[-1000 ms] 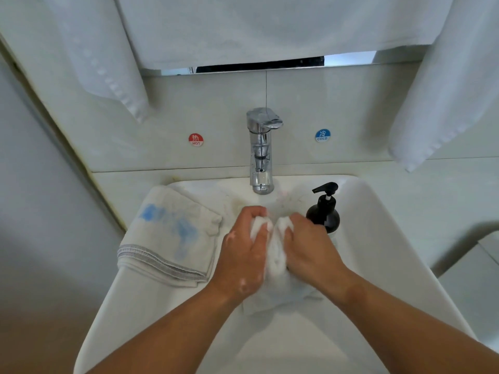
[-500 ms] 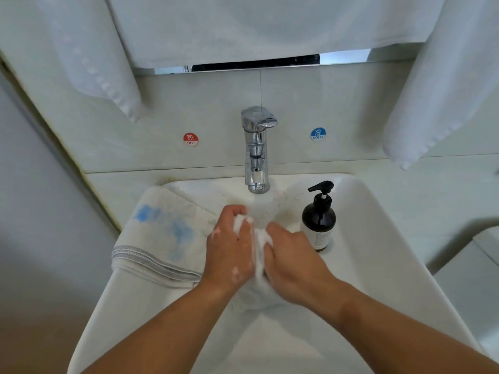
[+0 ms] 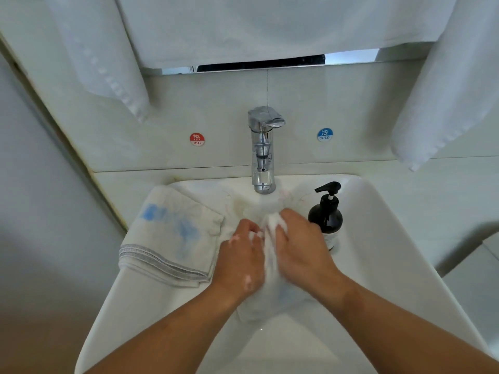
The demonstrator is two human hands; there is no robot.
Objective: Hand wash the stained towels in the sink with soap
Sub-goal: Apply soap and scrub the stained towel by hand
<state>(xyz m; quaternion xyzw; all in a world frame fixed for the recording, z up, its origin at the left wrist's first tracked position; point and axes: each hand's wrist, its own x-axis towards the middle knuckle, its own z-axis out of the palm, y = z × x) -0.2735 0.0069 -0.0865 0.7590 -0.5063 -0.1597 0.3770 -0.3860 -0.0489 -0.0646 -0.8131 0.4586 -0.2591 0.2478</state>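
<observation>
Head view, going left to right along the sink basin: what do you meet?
Across the basin: folded white towel with blue stains → left hand → bunched white soapy towel gripped between the hands → right hand → black pump soap bottle.

Soapy towel [image 3: 270,290] (bunched) between both hands over sink [image 3: 378,238]
</observation>
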